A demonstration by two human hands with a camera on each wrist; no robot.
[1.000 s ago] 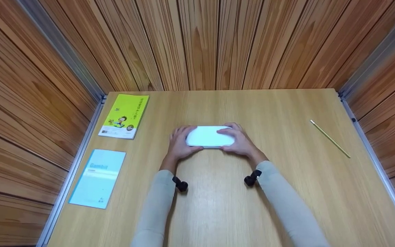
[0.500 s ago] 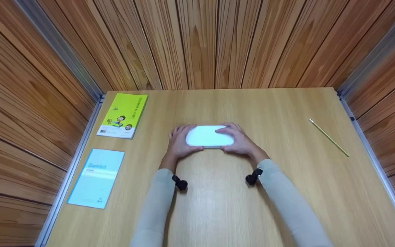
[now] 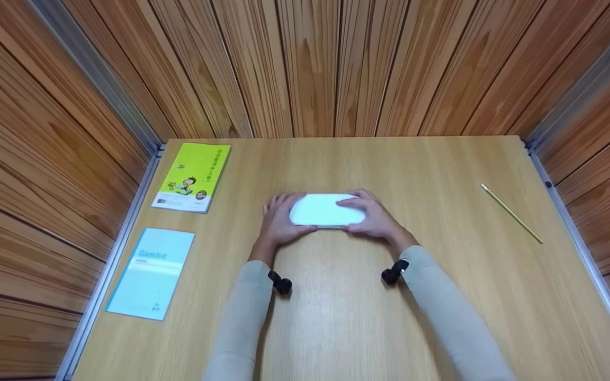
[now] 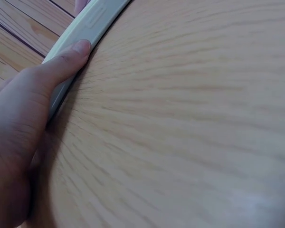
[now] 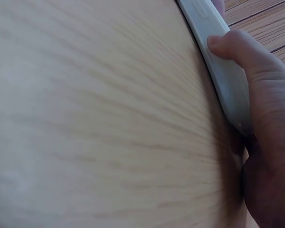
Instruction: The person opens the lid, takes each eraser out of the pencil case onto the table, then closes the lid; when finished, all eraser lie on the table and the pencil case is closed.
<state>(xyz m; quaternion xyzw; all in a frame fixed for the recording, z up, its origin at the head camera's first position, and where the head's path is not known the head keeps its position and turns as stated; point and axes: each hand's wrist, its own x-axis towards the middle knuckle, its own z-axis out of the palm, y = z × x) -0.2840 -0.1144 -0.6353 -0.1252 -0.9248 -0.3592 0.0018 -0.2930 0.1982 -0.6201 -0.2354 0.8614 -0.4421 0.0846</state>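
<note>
A flat white case with rounded ends lies in the middle of the wooden table. My left hand grips its left end, thumb along the near edge and fingers over the far side. My right hand grips the right end the same way. In the left wrist view the left thumb presses the case's grey-white rim. In the right wrist view the right thumb lies against the rim.
A yellow-green booklet lies at the table's far left, a light blue booklet nearer on the left. A pencil lies at the far right. Wooden slatted walls close in the table on three sides.
Both hands and the case stay where they were; only the view shifts slightly.
</note>
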